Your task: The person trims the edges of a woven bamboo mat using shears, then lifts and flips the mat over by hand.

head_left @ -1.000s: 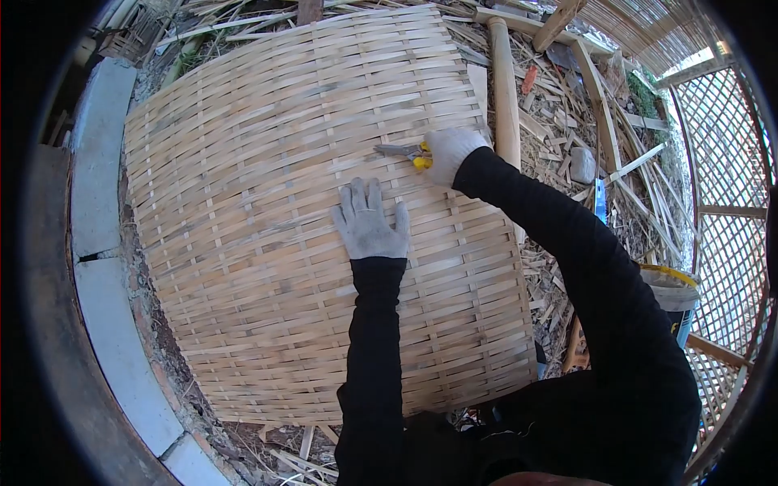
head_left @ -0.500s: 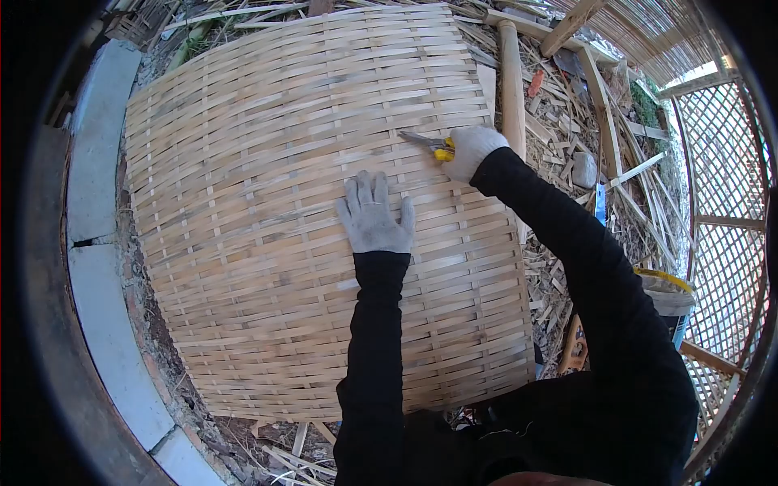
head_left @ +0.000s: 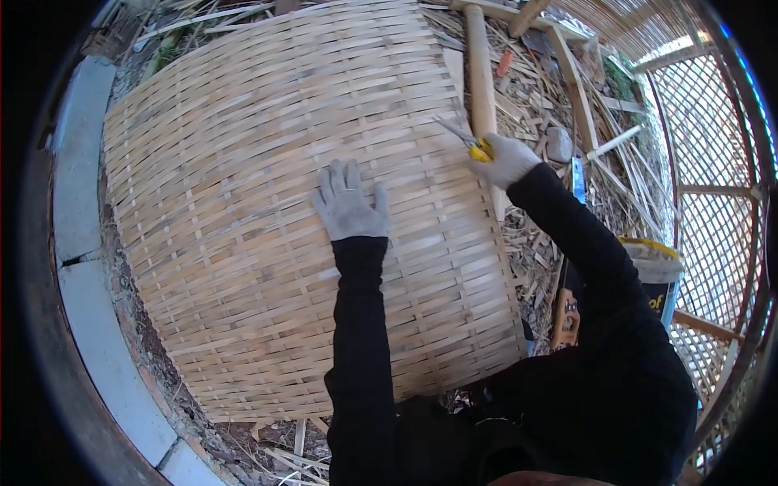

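Observation:
A large woven bamboo mat (head_left: 243,267) with flat pale strips fills the middle of the head view. My left hand (head_left: 352,206), in a light grey work glove, lies flat on the mat with its fingers stretched out. Above the mat's right edge, my right hand (head_left: 510,160), gloved too, is wrapped round a pair of yellow-handled scissors (head_left: 456,134). Their narrow metal blades point up and left over the mat. Whether the tips touch the strips I cannot tell.
A round wooden pole (head_left: 480,73) runs along the mat's right edge. Beyond it lie wood scraps, a stone (head_left: 559,144) and a bucket (head_left: 651,263). A handsaw's wooden handle (head_left: 566,318) shows near my body. Pale blocks (head_left: 105,324) line the left; a lattice fence (head_left: 705,121) stands right.
My right hand has drawn the scissors rightward, toward the mat's edge. My left hand stays flat on the mat. The whole view has shifted slightly.

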Available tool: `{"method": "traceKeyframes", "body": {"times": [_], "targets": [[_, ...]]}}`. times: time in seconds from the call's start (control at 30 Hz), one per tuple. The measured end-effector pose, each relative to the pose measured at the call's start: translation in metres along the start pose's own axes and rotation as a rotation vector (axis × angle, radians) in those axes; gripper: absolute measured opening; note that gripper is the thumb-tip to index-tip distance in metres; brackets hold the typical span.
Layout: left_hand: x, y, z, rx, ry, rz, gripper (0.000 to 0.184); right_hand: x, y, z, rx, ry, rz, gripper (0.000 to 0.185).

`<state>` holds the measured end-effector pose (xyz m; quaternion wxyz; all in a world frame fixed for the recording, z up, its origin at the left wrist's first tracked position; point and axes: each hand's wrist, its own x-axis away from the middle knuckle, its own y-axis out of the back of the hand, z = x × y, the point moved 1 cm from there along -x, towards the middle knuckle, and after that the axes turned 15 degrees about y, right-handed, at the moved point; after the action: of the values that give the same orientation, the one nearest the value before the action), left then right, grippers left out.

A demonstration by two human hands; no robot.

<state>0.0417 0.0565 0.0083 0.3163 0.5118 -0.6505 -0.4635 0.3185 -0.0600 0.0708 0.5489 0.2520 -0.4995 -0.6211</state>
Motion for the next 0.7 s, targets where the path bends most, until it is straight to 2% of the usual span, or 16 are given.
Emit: {"method": "traceKeyframes", "body": {"times": [0.07,0.13,0.2,0.3,0.43,0.53,0.7], "targets": [[0.0,0.001,0.0,0.005,-0.014,-0.015,0.058,0.035,0.012,-0.013,0.092,-0.035,0.049,0.049],[-0.001,0.0,-0.001,0.001,-0.025,-0.036,0.057,0.071,0.019,-0.013,0.116,0.019,0.053,0.045],[0.0,0.0,-0.001,-0.014,-0.036,-0.059,0.056,0.097,0.015,-0.011,0.201,-0.035,0.176,0.045],[0.001,0.002,-0.004,-0.019,-0.04,-0.053,0.055,0.123,0.001,0.0,0.277,-0.026,0.175,0.043],[0.003,-0.003,-0.002,-0.041,-0.059,-0.077,0.055,0.117,-0.027,-0.007,0.234,-0.117,0.113,0.041],[0.004,-0.006,-0.001,-0.068,-0.08,-0.1,0.056,0.113,-0.023,-0.009,0.222,-0.074,0.113,0.04],[0.012,-0.014,0.008,-0.108,-0.126,-0.089,0.058,0.108,-0.009,-0.013,0.143,-0.147,-0.004,0.043]]}}
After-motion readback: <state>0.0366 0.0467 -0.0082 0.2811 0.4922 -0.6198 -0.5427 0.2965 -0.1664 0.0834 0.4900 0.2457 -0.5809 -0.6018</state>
